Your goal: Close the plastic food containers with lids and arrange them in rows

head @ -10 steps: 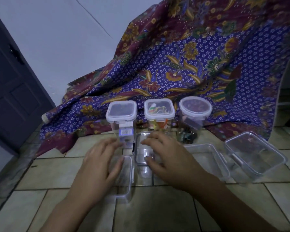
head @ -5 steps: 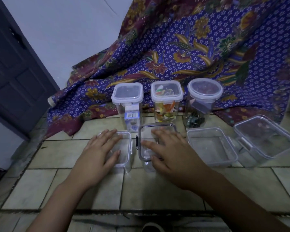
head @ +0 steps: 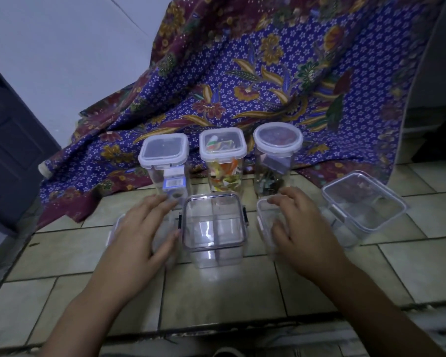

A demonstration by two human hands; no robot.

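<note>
We look through one wide-angle camera worn on the head, facing forward and steeply down at the beige tiled floor (head: 216,287). Our forearms enter from the bottom edge, and the left hand (head: 139,235) and right hand (head: 304,235) sit close below the lens. The square clear plastic container with black clips (head: 214,228) lies near the frame's centre. Farther off, the purple floral batik cloth (head: 281,81) fills the upper right, with the pale wall (head: 62,47) and the dark panelled door (head: 8,140) at the left.

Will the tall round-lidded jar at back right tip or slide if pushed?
The tall round-lidded jar is narrow, so a high push may tip it. Its dark contents sit low, which probably steadies it. Tipped, it might roll.
</note>
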